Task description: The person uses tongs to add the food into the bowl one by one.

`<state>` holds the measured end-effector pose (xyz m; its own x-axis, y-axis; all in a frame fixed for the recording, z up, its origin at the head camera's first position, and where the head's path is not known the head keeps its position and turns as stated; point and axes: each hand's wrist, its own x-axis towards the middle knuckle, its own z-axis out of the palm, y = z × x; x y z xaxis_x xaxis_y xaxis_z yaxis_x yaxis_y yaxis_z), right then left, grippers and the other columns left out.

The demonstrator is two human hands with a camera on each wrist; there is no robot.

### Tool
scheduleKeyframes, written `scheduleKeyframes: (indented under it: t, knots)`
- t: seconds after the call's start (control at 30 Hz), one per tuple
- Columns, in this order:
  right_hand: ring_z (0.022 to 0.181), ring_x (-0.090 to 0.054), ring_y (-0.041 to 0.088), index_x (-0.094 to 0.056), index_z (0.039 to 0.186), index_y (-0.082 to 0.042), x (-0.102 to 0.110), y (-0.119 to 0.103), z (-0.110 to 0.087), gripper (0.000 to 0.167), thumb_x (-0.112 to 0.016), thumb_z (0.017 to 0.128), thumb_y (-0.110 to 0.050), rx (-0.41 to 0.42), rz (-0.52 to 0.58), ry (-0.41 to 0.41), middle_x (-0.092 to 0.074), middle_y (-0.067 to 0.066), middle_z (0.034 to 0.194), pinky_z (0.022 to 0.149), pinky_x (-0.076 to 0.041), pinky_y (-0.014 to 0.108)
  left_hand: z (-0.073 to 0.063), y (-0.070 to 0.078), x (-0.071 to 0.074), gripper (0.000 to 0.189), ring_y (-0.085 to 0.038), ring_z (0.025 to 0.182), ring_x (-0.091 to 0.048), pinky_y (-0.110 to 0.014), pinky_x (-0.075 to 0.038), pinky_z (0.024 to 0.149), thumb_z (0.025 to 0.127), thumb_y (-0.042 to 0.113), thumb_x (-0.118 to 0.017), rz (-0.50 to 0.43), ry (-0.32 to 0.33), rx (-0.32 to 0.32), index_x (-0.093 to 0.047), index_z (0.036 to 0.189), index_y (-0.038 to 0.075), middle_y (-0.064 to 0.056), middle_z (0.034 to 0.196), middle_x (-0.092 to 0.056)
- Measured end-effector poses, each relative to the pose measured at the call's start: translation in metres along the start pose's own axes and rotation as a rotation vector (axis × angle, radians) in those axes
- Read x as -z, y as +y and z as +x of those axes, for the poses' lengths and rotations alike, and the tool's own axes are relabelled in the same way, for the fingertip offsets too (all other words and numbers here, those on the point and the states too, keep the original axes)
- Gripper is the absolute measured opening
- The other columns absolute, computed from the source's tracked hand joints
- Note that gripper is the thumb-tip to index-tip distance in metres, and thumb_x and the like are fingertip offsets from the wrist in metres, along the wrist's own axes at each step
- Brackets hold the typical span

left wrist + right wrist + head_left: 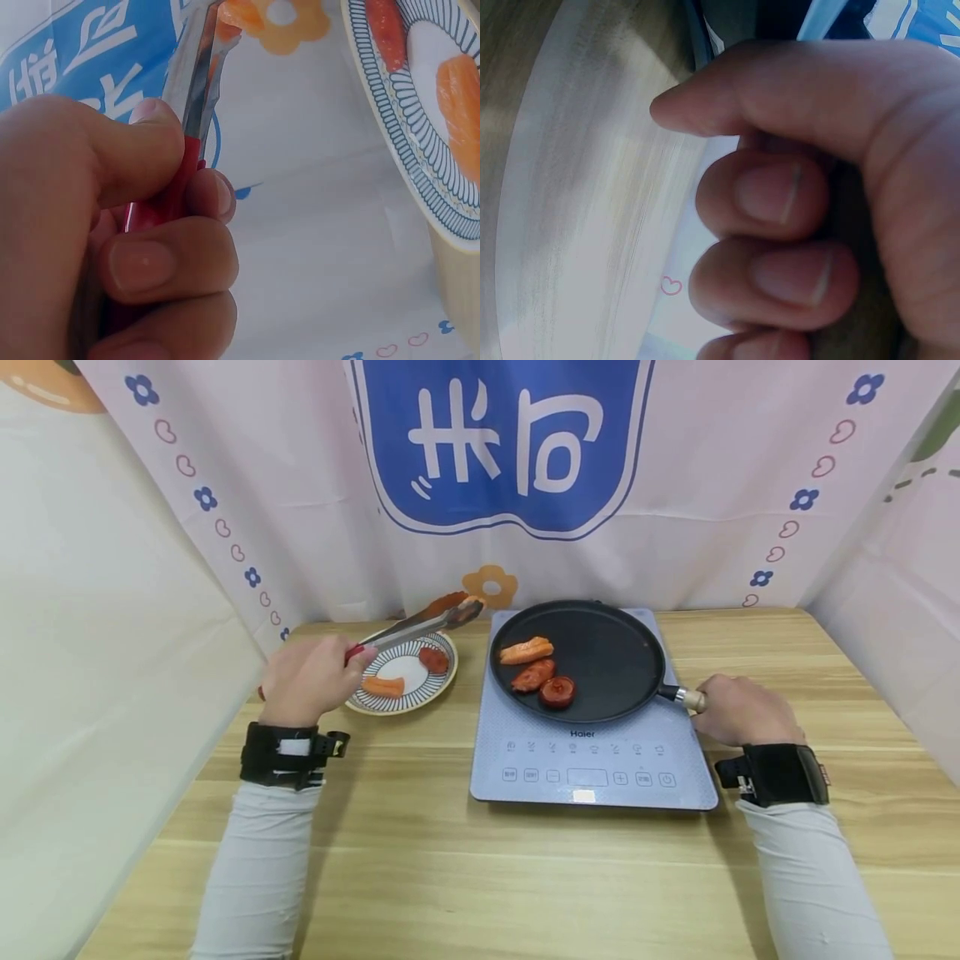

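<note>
My left hand (313, 678) grips the red handles of metal tongs (416, 628) above the plate (401, 708). At the tongs' tips is an orange piece of food (241, 13), like salmon. An orange strip (384, 687) and a red slice (433, 660) lie on the plate. My right hand (746, 710) wraps round the wooden-ended handle (693, 699) of a black flat pan (600, 652). Inside the pan's left side lie an orange strip (527, 650), a reddish-brown slice (534, 676) and a round browned piece (557, 692).
The pan stands on a pale Haier induction cooker (592, 785) with touch buttons along its front. Beneath everything is a wooden table (420, 877). A printed white cloth (300, 485) hangs close behind the table, and pale cloth walls flank both sides.
</note>
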<state>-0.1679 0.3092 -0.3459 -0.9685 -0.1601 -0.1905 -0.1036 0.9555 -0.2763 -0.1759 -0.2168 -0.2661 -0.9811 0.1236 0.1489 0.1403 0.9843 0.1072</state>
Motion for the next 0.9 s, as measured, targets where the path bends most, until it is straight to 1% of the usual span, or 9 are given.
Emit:
scheduleKeyframes:
  t: [0.13,0.37,0.63,0.8,0.9]
  knots:
    - [0.063,-0.049,0.022,-0.052,0.072,-0.014,0.000,0.001,0.000,0.023,-0.068,0.089,-0.014,0.001,0.002,0.002,-0.046,0.001,0.067,0.054,-0.035,0.035,0.003,0.007,0.001,0.050,-0.023,0.056,-0.047,-0.033,-0.029,0.050,0.109,0.046,-0.053,-0.004,-0.014,-0.002,-0.055,0.070,0.015,-0.002,0.060,-0.048]
    - [0.063,-0.048,0.022,-0.052,0.072,-0.015,-0.002,0.001,0.000,0.023,-0.066,0.089,-0.013,-0.003,0.005,0.000,-0.045,0.001,0.067,0.055,-0.035,0.035,0.009,0.024,0.003,0.049,-0.024,0.056,-0.048,-0.034,-0.029,0.052,0.109,0.042,-0.053,-0.007,-0.005,-0.022,-0.055,0.068,0.015,-0.001,0.060,-0.046]
    - [0.063,-0.048,0.022,-0.051,0.071,-0.015,-0.001,0.001,0.000,0.023,-0.066,0.088,-0.012,-0.003,0.008,0.007,-0.045,0.001,0.067,0.055,-0.034,0.035,0.015,0.043,0.004,0.050,-0.025,0.060,-0.052,-0.036,-0.030,0.053,0.108,0.049,-0.052,0.063,-0.028,0.000,-0.056,0.071,0.015,-0.002,0.064,-0.049]
    - [0.063,-0.048,0.022,-0.051,0.071,-0.015,0.000,0.000,-0.001,0.023,-0.066,0.088,-0.011,-0.001,0.011,0.011,-0.045,0.002,0.067,0.055,-0.034,0.035,0.019,0.053,0.002,0.048,-0.027,0.061,-0.055,-0.038,-0.034,0.052,0.107,0.051,-0.055,0.091,-0.007,-0.017,-0.062,0.074,0.016,-0.002,0.063,-0.049]
    - [0.063,-0.048,0.022,-0.051,0.071,-0.014,0.000,-0.001,-0.001,0.023,-0.066,0.088,-0.011,0.000,0.010,0.014,-0.045,0.002,0.067,0.055,-0.034,0.036,0.021,0.058,0.000,0.048,-0.028,0.064,-0.057,-0.040,-0.036,0.053,0.106,0.051,-0.055,0.095,0.011,-0.030,-0.062,0.075,0.016,-0.002,0.065,-0.050]
